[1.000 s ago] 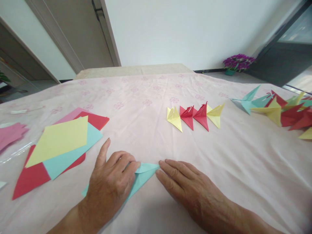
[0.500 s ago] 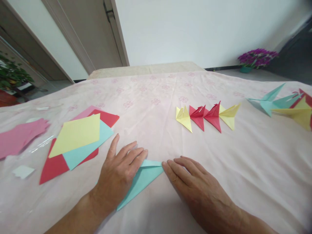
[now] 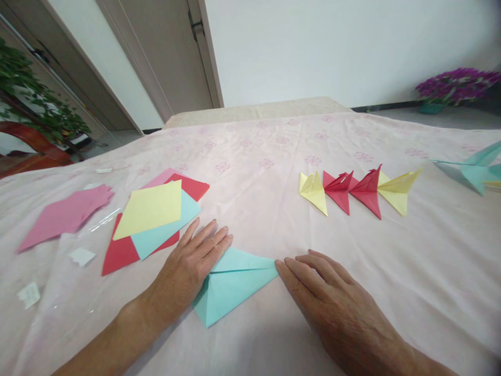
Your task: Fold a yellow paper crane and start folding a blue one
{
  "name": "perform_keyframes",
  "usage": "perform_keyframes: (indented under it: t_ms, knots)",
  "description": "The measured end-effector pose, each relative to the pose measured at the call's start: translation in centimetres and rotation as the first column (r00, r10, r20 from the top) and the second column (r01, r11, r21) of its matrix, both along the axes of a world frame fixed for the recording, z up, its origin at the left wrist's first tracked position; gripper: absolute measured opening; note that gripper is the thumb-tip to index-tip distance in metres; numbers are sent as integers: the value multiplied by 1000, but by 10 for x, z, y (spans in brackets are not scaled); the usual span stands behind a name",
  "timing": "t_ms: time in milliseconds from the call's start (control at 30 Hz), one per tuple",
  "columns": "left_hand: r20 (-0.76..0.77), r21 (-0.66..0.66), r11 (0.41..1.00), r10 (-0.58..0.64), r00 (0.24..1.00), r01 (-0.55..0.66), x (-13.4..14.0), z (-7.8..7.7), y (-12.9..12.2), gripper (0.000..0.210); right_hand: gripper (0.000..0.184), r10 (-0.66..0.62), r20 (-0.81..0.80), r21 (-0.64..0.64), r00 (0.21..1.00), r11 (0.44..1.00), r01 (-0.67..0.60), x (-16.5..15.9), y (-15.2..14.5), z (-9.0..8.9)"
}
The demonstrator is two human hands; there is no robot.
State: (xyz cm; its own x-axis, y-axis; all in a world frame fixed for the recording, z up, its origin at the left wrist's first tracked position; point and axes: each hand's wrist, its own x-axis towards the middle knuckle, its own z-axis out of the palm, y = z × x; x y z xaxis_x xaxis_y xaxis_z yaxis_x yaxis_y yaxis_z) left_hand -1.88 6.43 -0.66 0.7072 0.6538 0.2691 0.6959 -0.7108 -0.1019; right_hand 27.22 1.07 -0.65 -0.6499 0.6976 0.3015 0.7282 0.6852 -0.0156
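Observation:
A folded sheet of light-blue paper (image 3: 238,295) lies flat on the tablecloth in front of me, with a narrow point at its right and a seam running along its length. My left hand (image 3: 191,263) rests spread over its left part and hides that end. At the right point, the fingertips of my right hand (image 3: 332,297) press down, its fingers stretched out side by side. Neither hand grips the sheet.
Left of my hands lie a stack of yellow, blue and red paper (image 3: 151,209), pink sheets (image 3: 64,214) and white scraps (image 3: 81,256). Folded yellow and red paper pieces (image 3: 366,196) stand in a row at the right. A larger light-blue folded piece (image 3: 475,169) sits beyond them.
My left hand has slid left along the upper edge, uncovering more blue paper; the upper flap looks wider. My right fingertips stay at the point. The view has turned left.

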Motion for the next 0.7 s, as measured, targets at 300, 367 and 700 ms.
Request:
perform_keyframes:
  t_ms: [300,367,700]
  knots:
    - [101,12,999,38,994,-39,-11,32,-6,48,52,6,14,48,1000,999,-7,1,0,-2]
    - [186,63,998,6,983,-18,4,44,-19,44,52,4,16,51,1000,999,-5,1,0,-3]
    - [-84,41,993,118,989,-115,53,14,-42,43,47,2,4,42,1000,999,-2,-1,1,-2]
